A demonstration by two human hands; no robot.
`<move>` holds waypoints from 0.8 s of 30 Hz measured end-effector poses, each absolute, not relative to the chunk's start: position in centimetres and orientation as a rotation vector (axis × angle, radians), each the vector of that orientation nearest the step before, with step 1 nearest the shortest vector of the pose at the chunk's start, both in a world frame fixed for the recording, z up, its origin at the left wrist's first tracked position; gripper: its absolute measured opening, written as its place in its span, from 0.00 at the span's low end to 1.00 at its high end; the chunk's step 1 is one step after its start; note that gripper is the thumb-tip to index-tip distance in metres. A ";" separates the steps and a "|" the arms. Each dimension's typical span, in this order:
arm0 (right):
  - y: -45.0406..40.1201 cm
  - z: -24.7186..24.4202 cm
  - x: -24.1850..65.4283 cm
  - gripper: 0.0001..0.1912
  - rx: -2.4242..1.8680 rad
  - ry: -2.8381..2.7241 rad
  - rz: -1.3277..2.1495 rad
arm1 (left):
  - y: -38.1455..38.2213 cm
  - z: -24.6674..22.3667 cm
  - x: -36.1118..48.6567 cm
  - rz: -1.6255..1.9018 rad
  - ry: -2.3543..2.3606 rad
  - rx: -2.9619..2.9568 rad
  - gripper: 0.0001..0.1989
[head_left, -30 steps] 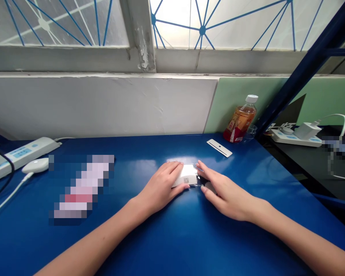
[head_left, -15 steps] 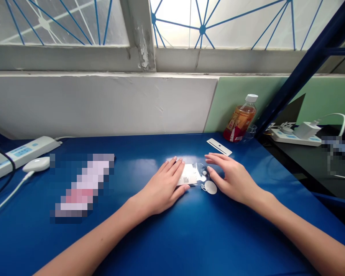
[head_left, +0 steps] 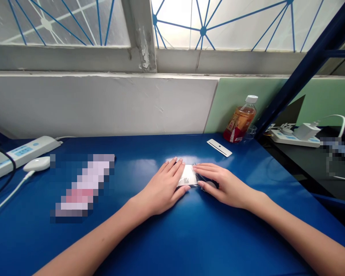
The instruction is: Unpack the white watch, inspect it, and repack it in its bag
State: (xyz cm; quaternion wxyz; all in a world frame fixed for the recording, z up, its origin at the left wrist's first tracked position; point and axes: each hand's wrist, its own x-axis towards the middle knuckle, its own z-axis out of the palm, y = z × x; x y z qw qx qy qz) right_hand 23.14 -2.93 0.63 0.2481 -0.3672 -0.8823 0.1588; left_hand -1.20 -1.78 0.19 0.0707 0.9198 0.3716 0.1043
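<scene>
A small flat white card-like piece (head_left: 190,174) lies on the blue table, with a clear plastic part at its right end. Its left end is covered by my left hand (head_left: 165,188), which rests palm down with the fingers stretched out. From the right, my right hand (head_left: 228,182) reaches over the plastic end. Its fingers are straight, the thumb is apart from them, and the fingertips meet the white piece's right edge. Under this hand, a round pale tag (head_left: 209,186) shows only in part.
Behind my right hand lies a white slotted strip (head_left: 219,148). A drink bottle (head_left: 240,119) stands at the back right by a blue post (head_left: 294,63). At left are a pixelated flat object (head_left: 84,186), a white charger-like piece with a cable (head_left: 36,164) and a power strip (head_left: 31,148).
My right hand has moved left and slightly down, over the clear plastic end, covering most of the round tag. My left hand stays where it was.
</scene>
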 end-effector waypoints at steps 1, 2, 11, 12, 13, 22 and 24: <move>-3.0 0.6 23.1 0.20 -0.994 -2.430 0.381 | -1.8 0.2 -1.2 0.321 1.119 2.768 0.31; -3.0 0.5 23.0 0.20 -0.997 -2.452 0.338 | -1.8 0.1 -1.2 0.325 1.119 2.771 0.31; -3.6 0.5 22.3 0.20 -1.023 -2.583 0.039 | -1.8 0.2 -1.2 0.298 1.129 2.775 0.32; -3.7 0.5 22.3 0.20 -1.018 -2.594 -0.002 | -1.8 0.2 -1.2 0.305 1.125 2.774 0.32; -3.8 0.5 22.2 0.20 -1.012 -2.605 -0.039 | -1.8 0.2 -1.2 0.312 1.121 2.774 0.31; -4.2 1.2 20.7 0.21 -0.966 -2.737 -0.349 | -2.0 0.3 -0.9 0.282 1.118 2.795 0.30; -4.1 1.3 20.2 0.20 -0.948 -2.756 -0.395 | -2.0 0.3 -0.9 0.267 1.116 2.803 0.29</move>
